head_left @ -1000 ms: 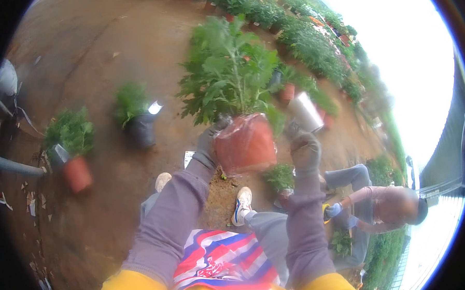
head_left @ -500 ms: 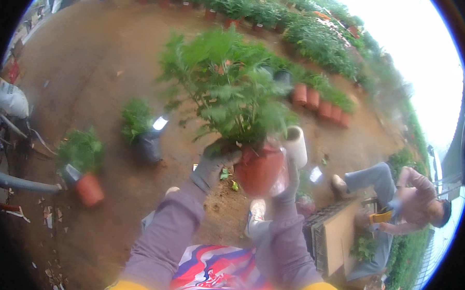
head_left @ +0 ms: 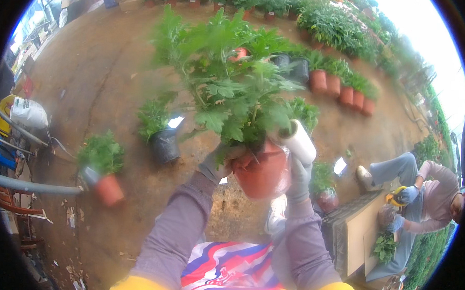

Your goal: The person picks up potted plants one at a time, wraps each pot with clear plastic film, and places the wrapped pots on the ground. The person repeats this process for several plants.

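Note:
A leafy green plant in a reddish-brown pot (head_left: 259, 174) is held up in front of me, its leaves spreading far above the rim. My gloved left hand (head_left: 218, 164) grips the pot's left rim, with its fingers partly under the leaves. At the pot's right side, my gloved right hand (head_left: 299, 181) is closed around the lower end of a white roll of film (head_left: 299, 142). Clear film clings to the pot's right side beside that hand. The roll leans with its open end up and left, against the leaves. The fingers behind the pot are hidden.
A black pot (head_left: 166, 146) and a tipped brown pot (head_left: 108, 190) with plants stand on the ground at left. Brown pots (head_left: 332, 84) line up at right. A co-worker (head_left: 435, 195) sits at right by a cardboard-topped crate (head_left: 361, 233), holding a yellow tool. A grey pipe (head_left: 38, 186) juts in.
The roll has gone from nearly upright to leaning left, and my right hand has tilted with it. The surroundings have shifted right in view. The co-worker's gloved hands now show more plainly.

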`<state>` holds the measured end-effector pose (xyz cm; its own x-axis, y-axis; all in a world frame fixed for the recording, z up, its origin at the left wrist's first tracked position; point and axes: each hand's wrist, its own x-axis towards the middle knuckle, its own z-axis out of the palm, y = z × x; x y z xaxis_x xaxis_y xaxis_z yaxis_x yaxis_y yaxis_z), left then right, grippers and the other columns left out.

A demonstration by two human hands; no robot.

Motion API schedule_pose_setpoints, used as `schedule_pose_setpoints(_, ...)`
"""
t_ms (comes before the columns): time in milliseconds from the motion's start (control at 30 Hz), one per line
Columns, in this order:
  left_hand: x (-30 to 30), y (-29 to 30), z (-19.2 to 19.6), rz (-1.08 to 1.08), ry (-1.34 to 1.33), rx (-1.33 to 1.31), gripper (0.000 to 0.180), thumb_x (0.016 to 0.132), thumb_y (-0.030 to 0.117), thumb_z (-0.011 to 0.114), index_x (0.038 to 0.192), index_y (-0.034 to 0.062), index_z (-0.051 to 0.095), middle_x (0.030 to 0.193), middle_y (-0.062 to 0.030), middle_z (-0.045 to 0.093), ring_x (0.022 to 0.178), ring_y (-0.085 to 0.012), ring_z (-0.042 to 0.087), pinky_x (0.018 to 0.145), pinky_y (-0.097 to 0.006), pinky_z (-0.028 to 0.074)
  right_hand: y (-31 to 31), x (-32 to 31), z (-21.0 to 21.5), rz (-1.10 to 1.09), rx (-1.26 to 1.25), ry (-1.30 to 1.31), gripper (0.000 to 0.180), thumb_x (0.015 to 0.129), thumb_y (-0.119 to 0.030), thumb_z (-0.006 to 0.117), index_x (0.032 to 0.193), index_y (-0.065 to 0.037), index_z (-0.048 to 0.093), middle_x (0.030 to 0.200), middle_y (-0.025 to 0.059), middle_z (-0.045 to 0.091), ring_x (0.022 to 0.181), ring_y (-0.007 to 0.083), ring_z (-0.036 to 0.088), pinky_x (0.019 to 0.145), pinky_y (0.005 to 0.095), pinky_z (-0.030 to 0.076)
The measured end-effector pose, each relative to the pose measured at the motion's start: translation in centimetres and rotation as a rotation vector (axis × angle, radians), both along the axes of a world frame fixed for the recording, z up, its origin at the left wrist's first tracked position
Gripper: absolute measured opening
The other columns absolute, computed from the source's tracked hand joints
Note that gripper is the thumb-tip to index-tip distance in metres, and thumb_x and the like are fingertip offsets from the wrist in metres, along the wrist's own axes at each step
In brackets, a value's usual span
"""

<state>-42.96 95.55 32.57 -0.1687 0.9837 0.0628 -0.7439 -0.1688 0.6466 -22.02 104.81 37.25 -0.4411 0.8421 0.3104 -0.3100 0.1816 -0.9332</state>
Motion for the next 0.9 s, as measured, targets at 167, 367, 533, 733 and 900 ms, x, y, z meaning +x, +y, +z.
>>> schedule_pose_setpoints(167,1.9,-0.3,1.6,0.114,0.074,-0.105,0.057,0.082,0.025,0.083,0.131,0.0037,0.062,0.128,-0.0086,0.062,0.118,-0.0237,0.060,0.108,-0.036,0.045,0.7,0.5,2.0,-0.012,-0.178,0.060,0.047,0.099,-0.023,0.068,0.136,0.005,0.056,0.127,0.0111,0.065,0.114,0.0193,0.063,0.095,0.0339,0.054)
schedule_pose_setpoints(367,3.2,0.2,1.9,0.150,0.095,-0.142,0.065,0.080,0.021,0.084,0.136,0.0027,0.059,0.131,-0.0099,0.061,0.119,-0.0246,0.060,0.108,-0.035,0.045,-1.7,-1.3,8.0,-0.028,-0.158,0.120,0.042,0.095,-0.023,0.076,0.125,0.002,0.064,0.117,0.0104,0.071,0.102,0.0194,0.067,0.088,0.0323,0.056)
schedule_pose_setpoints(533,5.4,-0.2,0.3,0.292,0.148,-0.181,0.071,0.079,0.019,0.085,0.140,0.0027,0.054,0.134,-0.0100,0.060,0.121,-0.0246,0.059,0.109,-0.035,0.045,-4.3,-2.2,8.6,0.238,-0.055,0.062,0.035,0.086,-0.020,0.083,0.113,0.000,0.073,0.111,0.0042,0.073,0.099,0.0146,0.066,0.090,0.0318,0.053)
schedule_pose_setpoints(733,4.9,-0.1,-0.3,0.334,0.098,-0.211,0.079,0.078,0.016,0.086,0.146,0.0028,0.048,0.138,-0.0102,0.057,0.124,-0.0246,0.058,0.110,-0.035,0.045,-2.8,-3.2,7.1,0.287,0.325,-0.242,0.065,0.074,-0.022,0.092,0.125,0.005,0.062,0.120,0.0090,0.069,0.111,0.0187,0.064,0.098,0.0360,0.051)
schedule_pose_setpoints(900,1.9,0.4,-1.0,0.038,-0.057,-0.120,0.085,0.077,0.014,0.086,0.150,0.0028,0.043,0.142,-0.0103,0.056,0.126,-0.0245,0.057,0.110,-0.035,0.045,-1.6,-2.7,7.9,0.248,-0.041,-0.138,0.055,0.072,-0.006,0.079,0.125,0.001,0.069,0.127,0.0119,0.070,0.123,0.0253,0.062,0.106,0.0376,0.049)
